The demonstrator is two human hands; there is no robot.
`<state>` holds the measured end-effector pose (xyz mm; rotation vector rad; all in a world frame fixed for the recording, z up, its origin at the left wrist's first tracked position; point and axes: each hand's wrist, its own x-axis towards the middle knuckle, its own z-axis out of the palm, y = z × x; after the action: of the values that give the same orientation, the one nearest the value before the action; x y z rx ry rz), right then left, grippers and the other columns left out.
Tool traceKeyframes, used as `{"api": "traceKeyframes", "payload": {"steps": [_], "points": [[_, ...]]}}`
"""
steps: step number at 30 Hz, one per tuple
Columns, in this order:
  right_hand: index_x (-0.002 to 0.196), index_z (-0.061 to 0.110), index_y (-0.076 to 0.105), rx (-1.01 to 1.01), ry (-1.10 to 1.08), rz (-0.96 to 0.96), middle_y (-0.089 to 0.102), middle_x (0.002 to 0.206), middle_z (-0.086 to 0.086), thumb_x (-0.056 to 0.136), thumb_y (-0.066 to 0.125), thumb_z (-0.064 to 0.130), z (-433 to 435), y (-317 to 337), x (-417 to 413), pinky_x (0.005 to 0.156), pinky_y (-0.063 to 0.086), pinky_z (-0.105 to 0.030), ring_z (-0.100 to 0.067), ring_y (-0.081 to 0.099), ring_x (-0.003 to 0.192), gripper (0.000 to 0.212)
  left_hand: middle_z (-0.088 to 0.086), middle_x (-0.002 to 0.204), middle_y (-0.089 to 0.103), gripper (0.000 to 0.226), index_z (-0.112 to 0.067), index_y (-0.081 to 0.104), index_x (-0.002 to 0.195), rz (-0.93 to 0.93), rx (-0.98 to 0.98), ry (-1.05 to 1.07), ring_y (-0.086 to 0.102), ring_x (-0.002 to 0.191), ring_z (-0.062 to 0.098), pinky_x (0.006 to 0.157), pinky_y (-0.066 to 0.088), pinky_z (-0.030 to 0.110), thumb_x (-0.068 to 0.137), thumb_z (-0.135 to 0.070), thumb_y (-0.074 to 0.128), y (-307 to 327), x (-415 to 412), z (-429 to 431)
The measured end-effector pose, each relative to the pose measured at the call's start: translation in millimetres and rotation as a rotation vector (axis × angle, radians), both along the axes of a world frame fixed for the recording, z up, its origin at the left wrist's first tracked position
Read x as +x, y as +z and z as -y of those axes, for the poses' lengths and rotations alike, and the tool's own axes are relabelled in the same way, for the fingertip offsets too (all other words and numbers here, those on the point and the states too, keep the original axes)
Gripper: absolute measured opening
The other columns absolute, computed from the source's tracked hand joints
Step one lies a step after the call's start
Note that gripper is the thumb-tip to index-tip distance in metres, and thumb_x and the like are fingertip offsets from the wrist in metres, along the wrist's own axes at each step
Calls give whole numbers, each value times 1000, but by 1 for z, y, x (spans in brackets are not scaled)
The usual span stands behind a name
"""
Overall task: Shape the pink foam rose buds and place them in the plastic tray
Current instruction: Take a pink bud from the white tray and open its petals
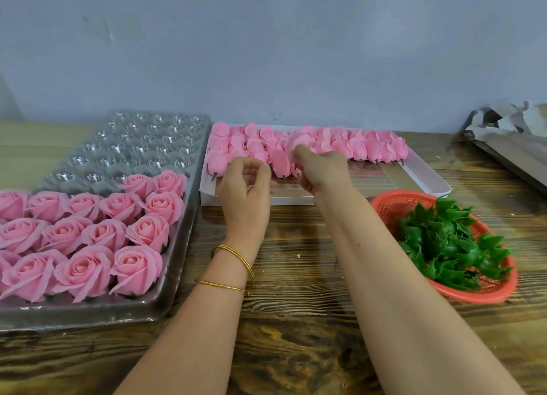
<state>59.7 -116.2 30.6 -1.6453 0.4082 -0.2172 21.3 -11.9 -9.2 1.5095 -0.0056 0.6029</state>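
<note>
- Right now my right hand (322, 172) is reaching into the white box (290, 200), and its fingertips close round one pink bud (297, 141) in the middle of the rows.
- My left hand (245, 187) hovers just beside it over the near edge of the box, fingers loosely curled with a gap to the thumb and nothing in them.
- That bud is smeared into a pink blur, and most of my right fingers are hidden behind the back of the hand, so the exact grip is hard to read.
- The other buds (370, 146) lie packed side by side at the far end of the box, dark stubs pointing toward me.
- The plastic tray (189, 217) sits to the left, touching the box's corner; opened roses (88, 237) fill its near cups, the far cups (133, 146) are bare, and its left side is cut off.
- A red basket (390, 202) of green leaf pieces (444, 240) stands right of my right forearm on the wooden table (296, 320).
- Two gold bangles (236, 258) ring my left wrist; crumpled grey paper (509, 134) lies far right.
</note>
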Motion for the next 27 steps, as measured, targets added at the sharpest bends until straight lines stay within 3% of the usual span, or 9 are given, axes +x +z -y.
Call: {"api": "traceKeyframes", "payload": {"steps": [4,7,9,11,13,16,20,23,27], "points": [[83,4,62,154,139,90,46,69,-11,83,63,8,-11,2,-23,54,38,-27,-17,38,52,5,7,82,65,13,-13,59,86,-32,-235,-150,70,74,18,68,56,25,96,-9,52,2,0,1],[87,-2,65,165,232,132,46,72,-13,85,65,7,-15,0,-32,62,36,-33,-21,41,62,9,11,87,67,16,-10,63,87,-71,-352,-258,69,84,20,75,56,27,98,-15,52,2,2,1],[86,-15,63,157,280,163,44,76,-14,86,65,7,-15,-4,-36,65,34,-35,-22,38,71,22,8,84,69,22,-14,69,80,-79,-385,-330,68,86,21,79,55,32,96,-21,55,2,3,-1],[84,-14,62,171,314,190,43,73,-13,86,66,6,-13,-10,-38,63,35,-31,-21,39,70,21,7,81,67,25,-20,73,69,-98,-394,-403,64,87,24,83,54,38,88,-28,59,4,4,-2],[82,-2,62,196,342,207,44,66,-9,86,66,5,-11,-15,-40,61,37,-27,-16,43,63,9,5,75,64,23,-20,71,63,-128,-401,-453,63,81,22,77,54,36,81,-29,62,7,4,-3],[86,0,63,240,391,215,50,67,-8,88,64,2,-8,-22,-41,62,39,-27,-11,46,60,3,-4,64,62,23,-21,69,56,-140,-386,-530,62,68,12,63,52,27,77,-24,64,9,3,-5],[69,15,73,361,498,217,60,59,4,90,59,-2,0,-31,-41,58,42,-19,-6,52,58,30,-1,73,67,8,-17,74,71,-176,-304,-588,62,75,16,59,50,28,73,-23,68,9,3,-6],[65,17,74,434,553,210,61,59,4,90,57,-4,4,-32,-42,56,43,-16,-7,51,58,37,7,80,65,25,-6,69,88,-205,-280,-606,60,78,20,60,50,29,69,-22,71,8,3,-6],[64,16,74,452,600,191,60,57,4,90,55,-4,6,-31,-46,55,41,-15,-10,48,63,38,14,87,62,42,1,66,97,-213,-240,-621,59,82,25,64,48,34,65,-24,78,9,1,-7]]}}
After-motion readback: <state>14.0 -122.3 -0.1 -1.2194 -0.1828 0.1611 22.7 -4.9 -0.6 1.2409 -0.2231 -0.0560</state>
